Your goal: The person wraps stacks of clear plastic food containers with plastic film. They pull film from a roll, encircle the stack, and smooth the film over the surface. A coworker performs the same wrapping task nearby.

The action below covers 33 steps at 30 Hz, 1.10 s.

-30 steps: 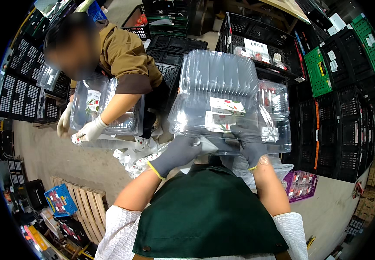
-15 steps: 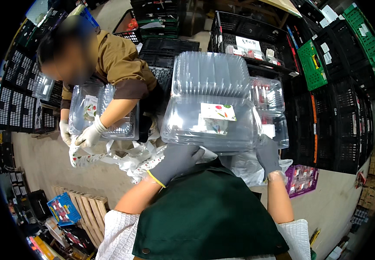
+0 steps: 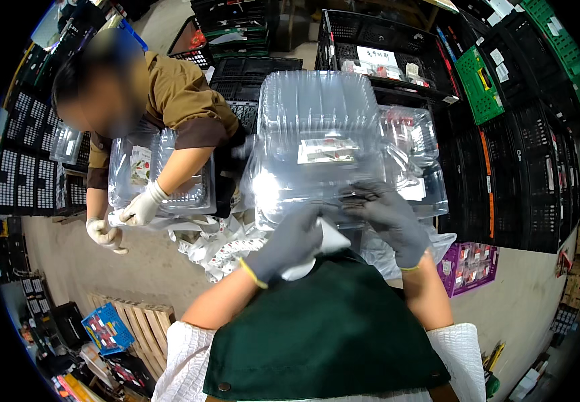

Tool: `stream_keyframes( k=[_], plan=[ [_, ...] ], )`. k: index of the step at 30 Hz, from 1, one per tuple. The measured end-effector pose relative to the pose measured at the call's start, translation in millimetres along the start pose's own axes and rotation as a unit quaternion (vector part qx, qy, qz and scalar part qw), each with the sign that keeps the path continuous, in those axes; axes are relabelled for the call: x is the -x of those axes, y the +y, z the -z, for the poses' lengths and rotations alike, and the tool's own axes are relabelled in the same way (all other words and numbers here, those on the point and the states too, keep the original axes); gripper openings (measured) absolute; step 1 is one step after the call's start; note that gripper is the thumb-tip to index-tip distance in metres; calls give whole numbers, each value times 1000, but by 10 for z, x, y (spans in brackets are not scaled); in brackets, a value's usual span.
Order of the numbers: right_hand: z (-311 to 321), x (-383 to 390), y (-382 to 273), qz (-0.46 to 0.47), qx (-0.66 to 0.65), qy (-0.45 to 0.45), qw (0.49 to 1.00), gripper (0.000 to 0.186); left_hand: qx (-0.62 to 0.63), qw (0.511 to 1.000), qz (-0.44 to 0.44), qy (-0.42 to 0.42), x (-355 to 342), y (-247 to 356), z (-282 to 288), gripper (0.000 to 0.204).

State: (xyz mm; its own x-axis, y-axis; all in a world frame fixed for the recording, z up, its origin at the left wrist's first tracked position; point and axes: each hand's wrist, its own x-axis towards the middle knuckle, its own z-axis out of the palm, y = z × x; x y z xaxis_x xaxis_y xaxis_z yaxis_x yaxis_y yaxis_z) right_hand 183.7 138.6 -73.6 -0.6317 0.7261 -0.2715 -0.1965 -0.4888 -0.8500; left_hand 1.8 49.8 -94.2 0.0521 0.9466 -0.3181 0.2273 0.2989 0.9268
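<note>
A clear plastic clamshell container [image 3: 363, 167] with a printed label [image 3: 327, 151] lies in front of me, its ribbed half [image 3: 316, 100] folded open beyond. My left hand [image 3: 288, 242], in a grey glove with a yellow cuff, is closed on a white paper-like piece [image 3: 331, 239] below the container's near edge. My right hand [image 3: 397, 224], gloved the same way, reaches leftward over the near right corner of the container. Its fingers are stretched out and smeared a little by motion, with nothing visible in them. Crumpled label strips [image 3: 226, 251] lie left of my left hand.
A co-worker in white gloves [image 3: 144, 204] handles another clear container [image 3: 125, 167] at left. More clear packs [image 3: 410, 137] sit close on the right. Black crates [image 3: 511, 181] stand at right, a purple crate [image 3: 467, 268] low right, and a wooden pallet [image 3: 139, 325] low left.
My right hand has moved from the container's right side leftward and up over its near edge. My left hand has shifted slightly right, and the white piece now shows. One co-worker's hand has dropped lower.
</note>
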Motion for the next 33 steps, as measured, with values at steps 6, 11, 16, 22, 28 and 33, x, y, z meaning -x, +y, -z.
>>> stream_keyframes(
  k=[6, 11, 16, 22, 28, 33],
  plan=[
    [-138, -175, -150, -244, 443, -116, 855, 48, -84, 990, -13, 110, -205, -427, 53, 20],
    [26, -112, 325, -69, 434, -47, 897, 41, 194, 970, 35, 142, -136, -293, 46, 17],
    [112, -149, 407, 98, 512, 67, 851, 25, -51, 973, 60, 216, -49, -346, 267, 24],
    [295, -304, 290, -57, 140, 231, 961, 16, -13, 983, 24, 180, 90, -508, 393, 27],
    [213, -472, 512, -2, 261, 123, 957, 27, -146, 988, -50, 23, 120, -193, 250, 27],
    [-120, -395, 412, -25, 134, 215, 967, 25, -286, 955, -53, -63, -49, -357, 89, 33]
  ],
)
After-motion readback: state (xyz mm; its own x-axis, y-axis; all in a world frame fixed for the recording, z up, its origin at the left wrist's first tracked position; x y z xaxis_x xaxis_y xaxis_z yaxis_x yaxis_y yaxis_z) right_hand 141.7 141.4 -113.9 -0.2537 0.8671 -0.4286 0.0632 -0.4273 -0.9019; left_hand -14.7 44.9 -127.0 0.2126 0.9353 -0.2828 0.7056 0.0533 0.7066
